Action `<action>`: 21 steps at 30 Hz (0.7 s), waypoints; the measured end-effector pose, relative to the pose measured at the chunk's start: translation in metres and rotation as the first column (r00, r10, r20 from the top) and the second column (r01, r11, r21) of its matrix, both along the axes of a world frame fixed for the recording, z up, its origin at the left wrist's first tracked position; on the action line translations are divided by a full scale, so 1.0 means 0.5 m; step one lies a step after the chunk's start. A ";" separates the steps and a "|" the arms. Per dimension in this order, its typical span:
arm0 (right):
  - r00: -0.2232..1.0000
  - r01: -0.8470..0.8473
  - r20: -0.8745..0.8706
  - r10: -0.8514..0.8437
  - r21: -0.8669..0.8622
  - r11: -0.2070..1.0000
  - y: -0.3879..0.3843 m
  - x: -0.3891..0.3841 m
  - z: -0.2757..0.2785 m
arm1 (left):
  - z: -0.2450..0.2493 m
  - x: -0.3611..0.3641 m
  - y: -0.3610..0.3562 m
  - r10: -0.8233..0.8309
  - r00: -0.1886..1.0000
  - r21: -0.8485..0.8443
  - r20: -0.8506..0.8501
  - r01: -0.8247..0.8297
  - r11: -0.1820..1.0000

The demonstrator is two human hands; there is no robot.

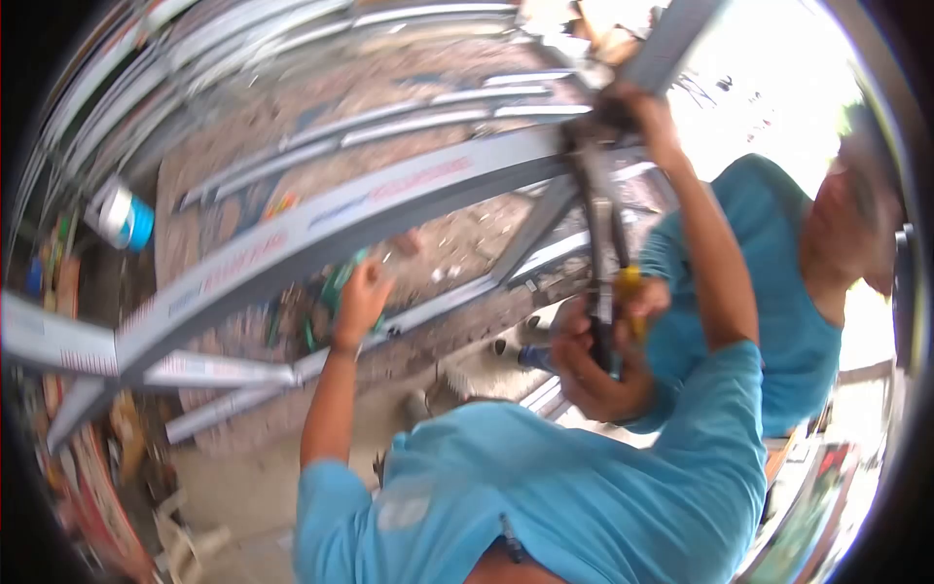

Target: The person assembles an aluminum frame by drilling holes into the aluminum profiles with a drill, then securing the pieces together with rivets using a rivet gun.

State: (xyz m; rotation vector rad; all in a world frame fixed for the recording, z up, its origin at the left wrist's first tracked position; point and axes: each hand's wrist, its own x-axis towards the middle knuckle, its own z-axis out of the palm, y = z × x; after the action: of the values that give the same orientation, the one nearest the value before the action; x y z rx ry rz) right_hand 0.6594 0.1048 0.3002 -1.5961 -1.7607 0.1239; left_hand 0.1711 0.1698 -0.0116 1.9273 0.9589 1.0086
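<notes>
A large grey metal frame (389,195), with printed film along its beams, spans the view. My right hand (642,115) is raised to its upper joint, fingers closed around the upper end of a long dark clamp-like tool (600,224); blur hides the exact grip. A co-worker's hands (603,375) hold the tool's lower end, near a yellow handle (628,284). Below the long beam, my left hand (362,304) is curled closed beside a green object (333,289). What that hand holds, if anything, cannot be made out. Skin-coloured fingertips (407,241) show beyond it.
A co-worker in a teal shirt (759,282) stands close at my right. Beneath the frame lies a worn, debris-strewn surface (467,238) bearing more metal profiles (409,127). At left are a white and blue bucket (126,219) and stacked lengths (97,117).
</notes>
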 end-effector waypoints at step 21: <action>0.948 -0.031 -0.309 0.073 0.139 0.990 0.000 -0.182 0.088 | -0.202 -0.085 0.059 0.518 0.854 -0.890 0.047 -0.200 0.410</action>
State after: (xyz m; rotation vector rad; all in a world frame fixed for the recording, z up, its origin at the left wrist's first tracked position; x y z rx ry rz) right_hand 0.5684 0.1047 0.3439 -1.3520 -1.5306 0.2657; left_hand 0.1286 0.1992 -0.1128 0.6568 1.3796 0.7700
